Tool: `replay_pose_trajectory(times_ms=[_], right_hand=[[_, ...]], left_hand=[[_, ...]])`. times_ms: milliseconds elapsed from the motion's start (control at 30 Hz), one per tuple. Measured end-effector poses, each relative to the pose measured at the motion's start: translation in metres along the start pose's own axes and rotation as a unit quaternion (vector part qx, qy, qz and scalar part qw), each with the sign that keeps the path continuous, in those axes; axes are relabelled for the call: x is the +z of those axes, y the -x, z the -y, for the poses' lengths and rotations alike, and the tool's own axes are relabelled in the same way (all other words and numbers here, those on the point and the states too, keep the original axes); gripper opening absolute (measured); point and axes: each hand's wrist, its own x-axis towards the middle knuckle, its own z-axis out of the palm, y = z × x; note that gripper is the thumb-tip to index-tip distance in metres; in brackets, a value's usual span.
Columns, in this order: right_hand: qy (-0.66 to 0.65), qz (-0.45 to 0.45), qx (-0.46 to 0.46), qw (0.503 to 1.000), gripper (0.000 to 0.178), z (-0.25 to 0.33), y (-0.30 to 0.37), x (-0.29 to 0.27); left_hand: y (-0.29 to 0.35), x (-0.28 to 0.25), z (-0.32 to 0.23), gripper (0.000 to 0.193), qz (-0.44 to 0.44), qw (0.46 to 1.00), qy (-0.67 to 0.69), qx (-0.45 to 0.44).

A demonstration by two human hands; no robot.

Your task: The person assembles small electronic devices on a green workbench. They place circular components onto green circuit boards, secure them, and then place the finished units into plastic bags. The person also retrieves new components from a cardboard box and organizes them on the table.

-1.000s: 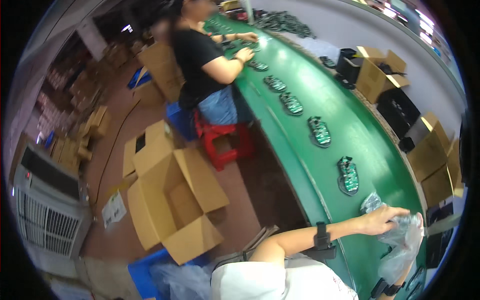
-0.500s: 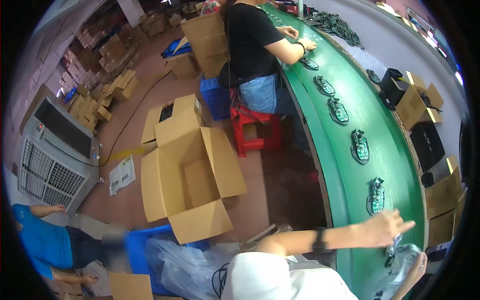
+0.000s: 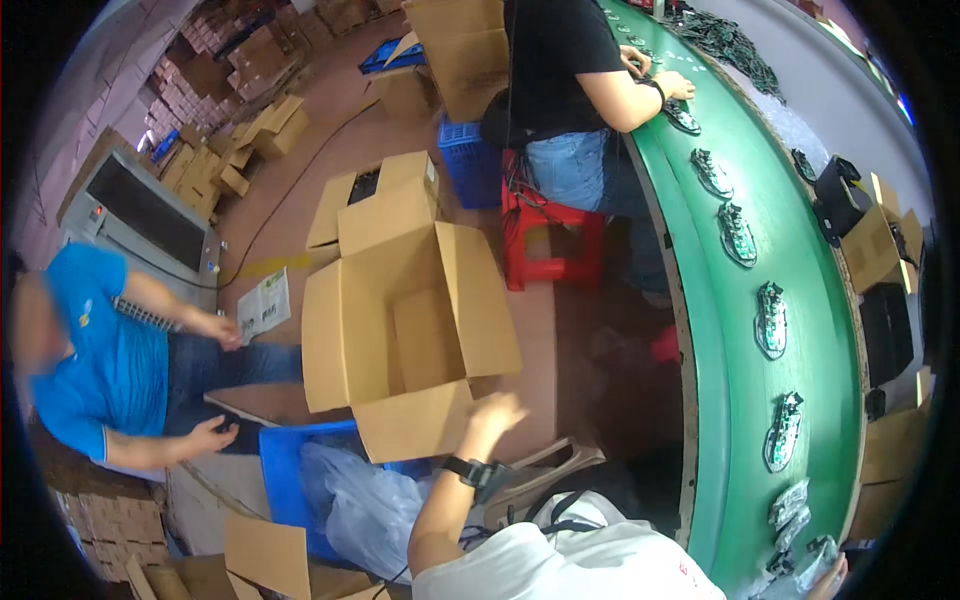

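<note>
My left hand [image 3: 497, 412], with a dark watch on its wrist, is raised beside the flap of a large open carton [image 3: 410, 425]. Its fingers look curled, and nothing shows in them. At the lower right, my right hand [image 3: 828, 580] grips a clear plastic bag [image 3: 806, 572] over the green conveyor belt [image 3: 730, 480]; the frame's edge cuts most of the hand off. Just beyond lies a wrapped piece [image 3: 790, 512] in crinkled plastic. Farther up the belt, several green circuit boards in black oval shells [image 3: 784, 432] lie in a row.
A person in black [image 3: 550, 70] sits on a red stool [image 3: 550, 265], hands on the belt. Another person in blue [image 3: 110, 350] is at the left, arms reaching forward. A blue crate [image 3: 285, 480] holds clear plastic bags [image 3: 365, 505]. Cartons [image 3: 870, 245] line the belt's right side.
My left hand has swung from the belt to the left, beside the carton. My right hand stays with the plastic bag. The person in blue has come farther into view.
</note>
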Motion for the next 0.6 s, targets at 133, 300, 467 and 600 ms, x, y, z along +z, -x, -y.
replay_pose_trajectory(times_ms=[133,300,467,600], right_hand=[[-0.090,0.019,0.003,0.996,0.054,-0.010,0.004,-0.007],[-0.245,0.084,0.029,0.966,0.059,-0.018,0.012,-0.015],[-0.456,0.146,0.073,0.875,0.063,-0.047,0.030,-0.038],[-0.580,0.265,0.111,0.762,0.067,-0.067,0.035,-0.041]], left_hand=[[0.014,-0.085,-0.141,0.038,-0.101,0.906,0.159,0.378],[0.075,-0.113,-0.303,0.028,-0.058,0.671,0.361,0.645],[0.117,-0.007,-0.441,0.105,-0.071,0.533,0.270,0.799],[0.133,-0.012,-0.455,0.063,0.072,0.536,0.324,0.776]])
